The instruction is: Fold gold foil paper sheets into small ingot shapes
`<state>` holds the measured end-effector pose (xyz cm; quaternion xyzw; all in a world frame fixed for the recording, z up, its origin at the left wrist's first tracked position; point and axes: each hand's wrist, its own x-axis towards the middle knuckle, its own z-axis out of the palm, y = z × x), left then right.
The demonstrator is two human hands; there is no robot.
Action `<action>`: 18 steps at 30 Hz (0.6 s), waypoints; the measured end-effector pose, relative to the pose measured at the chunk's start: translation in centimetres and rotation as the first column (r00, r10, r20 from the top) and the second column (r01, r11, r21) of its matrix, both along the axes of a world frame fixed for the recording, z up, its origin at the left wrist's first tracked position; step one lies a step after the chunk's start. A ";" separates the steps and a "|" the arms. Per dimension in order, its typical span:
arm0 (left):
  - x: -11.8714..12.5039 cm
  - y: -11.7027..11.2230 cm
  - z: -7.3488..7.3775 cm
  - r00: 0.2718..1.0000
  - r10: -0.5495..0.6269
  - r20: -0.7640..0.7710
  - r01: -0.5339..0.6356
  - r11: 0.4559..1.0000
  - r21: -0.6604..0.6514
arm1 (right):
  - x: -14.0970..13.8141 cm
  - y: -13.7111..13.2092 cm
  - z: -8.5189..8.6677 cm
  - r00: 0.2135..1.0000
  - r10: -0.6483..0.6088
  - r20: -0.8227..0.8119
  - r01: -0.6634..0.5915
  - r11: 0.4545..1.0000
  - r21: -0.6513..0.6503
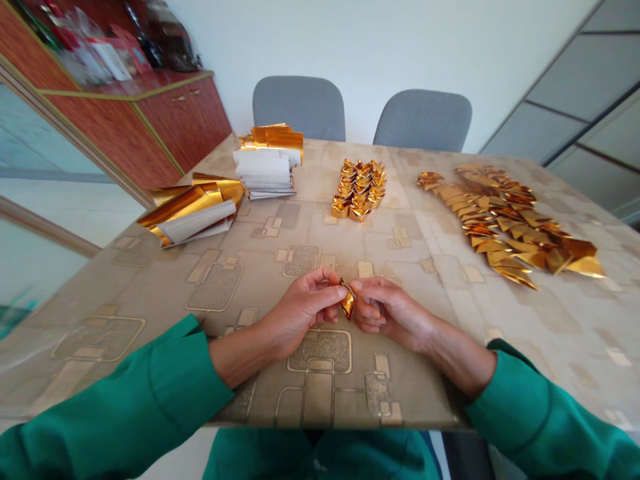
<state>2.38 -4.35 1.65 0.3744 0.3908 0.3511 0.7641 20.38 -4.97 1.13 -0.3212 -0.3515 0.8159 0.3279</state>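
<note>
Beige patterned desk (150, 287) carries stacks of unfolded gold-and-white paper (265, 170) at its far left, so plenty of paper remains, while many already folded gold pieces lie in a compact cluster (359, 190) and a much longer overlapping spread (500, 223) to the right. Near the front edge, the left hand (300, 313) and right hand (395, 313) are nearly closed, their fingertips pinching one small gold folded piece (347, 300) between them.

Reddish wood sideboard (185, 123) left; two grey chairs (299, 107) against white wall (360, 40); grey panelled partition (565, 87) right.
</note>
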 end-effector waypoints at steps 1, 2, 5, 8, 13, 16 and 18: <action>0.0 0.0 0.1 0.999 -0.015 0.028 0.016 1.000 -0.015 | 0.0 0.0 0.0 1.000 -0.005 -0.001 0.005 1.000 -0.001; 0.0 0.0 0.1 0.998 -0.028 0.052 0.030 0.999 -0.026 | 0.1 0.0 0.0 1.000 -0.009 -0.001 0.009 1.000 0.002; 0.0 -0.1 0.3 0.998 -0.034 0.047 0.035 0.999 -0.031 | 0.1 0.0 0.0 1.000 -0.018 0.004 0.018 1.000 0.017; 0.1 -0.2 0.3 1.000 -0.025 -0.012 0.025 0.999 -0.028 | 0.0 -0.1 -0.2 1.000 -0.003 0.012 0.003 1.000 0.028; 0.0 0.0 0.1 0.993 -0.027 0.113 0.039 0.994 -0.105 | -0.1 0.0 0.0 0.996 -0.062 0.062 0.058 0.996 0.069; 0.0 0.2 -0.1 0.970 -0.010 0.244 0.047 0.988 -0.147 | 0.1 0.2 0.2 0.988 -0.131 0.081 0.123 0.987 0.101; -0.1 0.2 -0.3 0.964 -0.010 0.266 0.053 0.986 -0.158 | 0.2 0.3 0.3 0.991 -0.120 0.068 0.115 0.991 0.071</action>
